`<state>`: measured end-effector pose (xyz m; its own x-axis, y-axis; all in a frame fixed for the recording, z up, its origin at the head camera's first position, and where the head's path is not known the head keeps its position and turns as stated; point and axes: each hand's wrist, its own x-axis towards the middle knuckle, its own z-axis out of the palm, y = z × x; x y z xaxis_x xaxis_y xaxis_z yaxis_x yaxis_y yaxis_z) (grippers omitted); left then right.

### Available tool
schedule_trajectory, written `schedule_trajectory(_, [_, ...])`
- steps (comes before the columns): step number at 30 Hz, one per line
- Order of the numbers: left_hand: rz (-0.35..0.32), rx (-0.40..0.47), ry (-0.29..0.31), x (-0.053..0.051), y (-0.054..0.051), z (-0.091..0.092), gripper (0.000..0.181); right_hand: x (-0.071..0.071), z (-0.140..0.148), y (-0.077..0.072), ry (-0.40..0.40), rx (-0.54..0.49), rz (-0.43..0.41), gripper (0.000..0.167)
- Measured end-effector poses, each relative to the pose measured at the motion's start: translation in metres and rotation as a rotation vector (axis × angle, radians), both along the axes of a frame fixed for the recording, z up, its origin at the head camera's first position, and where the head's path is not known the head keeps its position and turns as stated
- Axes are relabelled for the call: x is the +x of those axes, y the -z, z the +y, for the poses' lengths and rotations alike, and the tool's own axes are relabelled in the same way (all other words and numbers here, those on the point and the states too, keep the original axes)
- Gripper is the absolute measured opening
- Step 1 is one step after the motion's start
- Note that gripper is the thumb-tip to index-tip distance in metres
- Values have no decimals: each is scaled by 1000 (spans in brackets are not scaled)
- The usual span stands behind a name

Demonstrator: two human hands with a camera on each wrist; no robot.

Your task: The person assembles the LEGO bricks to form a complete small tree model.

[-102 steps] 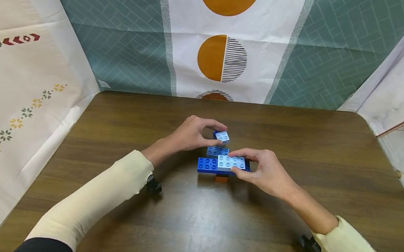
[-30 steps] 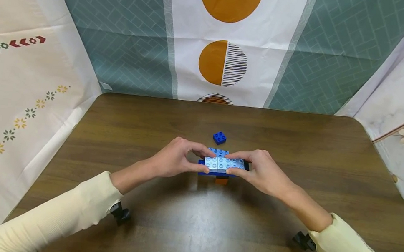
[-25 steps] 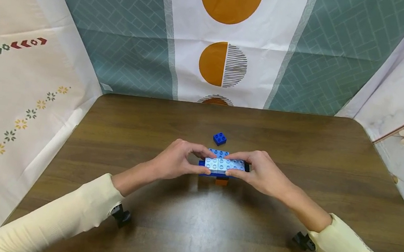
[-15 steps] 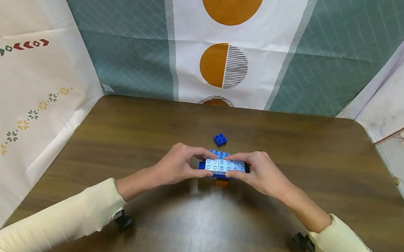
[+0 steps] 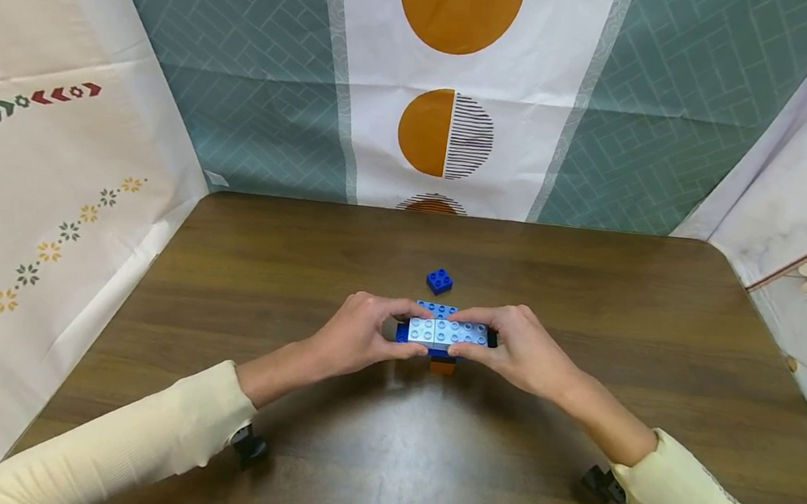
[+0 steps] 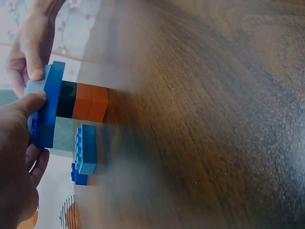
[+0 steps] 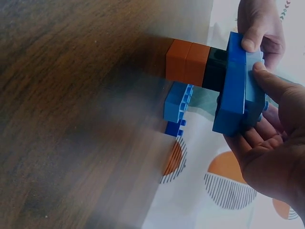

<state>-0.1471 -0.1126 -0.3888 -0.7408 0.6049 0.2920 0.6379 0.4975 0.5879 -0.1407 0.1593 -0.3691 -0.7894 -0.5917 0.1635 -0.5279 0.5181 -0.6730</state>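
Two pale blue bricks lie end to end on top of a long dark blue layer: a small one [image 5: 421, 330] at the left and a longer one [image 5: 461, 333] at the right. My left hand [image 5: 356, 332] pinches the small brick between thumb and fingers. The longer brick is pinched by my right hand [image 5: 529, 351]. In the left wrist view, a dark brick [image 6: 66, 99] and orange bricks [image 6: 90, 102] stand stacked on the table beneath the blue layer [image 6: 50, 107]. Part of the stack's right end is hidden by my right hand in the head view.
Behind the stack, a medium blue brick [image 5: 438, 309] lies on the brown table [image 5: 283, 246], with a small dark blue brick [image 5: 439, 281] farther back. Patterned cloths [image 5: 263, 100] hang around the table's back and sides.
Since the oldest frame, my left hand has brought the small pale brick forward from beside the small dark blue one onto the stack. Recently, both hands have barely moved.
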Motion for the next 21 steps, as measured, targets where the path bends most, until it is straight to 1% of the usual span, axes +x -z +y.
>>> schedule_trajectory(5, [-14,12,-4,0,3,1,43,0,0,1,-2,4,5,41])
schedule_trajectory(8, [-11,24,-16,2,5,1,45,1,0,2,1,1,17,42])
schedule_trajectory(11, [10,27,-22,4,8,1,46,3,-1,4,3,4,27,43])
schedule_trajectory(17, [75,38,-30,7,13,2,45,4,-2,6,11,-1,50,42])
schedule_trajectory(21, [93,16,-29,9,15,4,47,4,-2,7,17,-11,51,43])
